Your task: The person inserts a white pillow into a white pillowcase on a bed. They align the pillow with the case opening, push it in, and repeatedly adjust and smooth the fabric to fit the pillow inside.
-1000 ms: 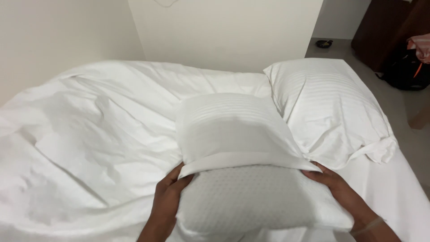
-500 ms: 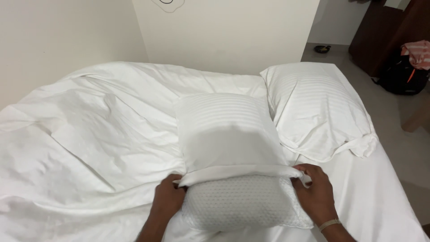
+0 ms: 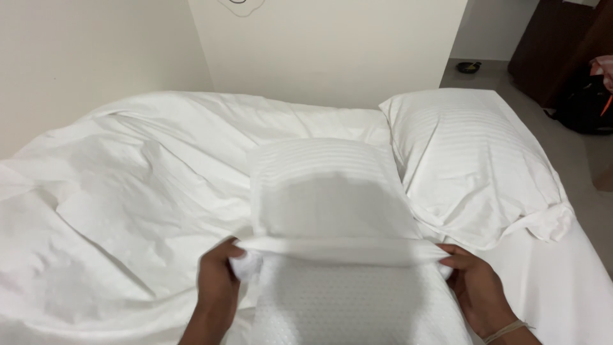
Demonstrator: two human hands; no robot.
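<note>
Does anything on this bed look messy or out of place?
Yes. The duvet lies rumpled across the bed's left side. The second pillow has a loose case corner bunched at its lower right. The pillow between both hands is only partly in its pillowcase.

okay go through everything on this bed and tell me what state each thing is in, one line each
Pillowcase: partly pulled over the pillow, open hem bunched in both hands.
Pillow: dotted near end uncovered.
Second pillow: fully cased, lying flat.
Duvet: rumpled.
Left hand: closed on hem.
Right hand: closed on hem.
</note>
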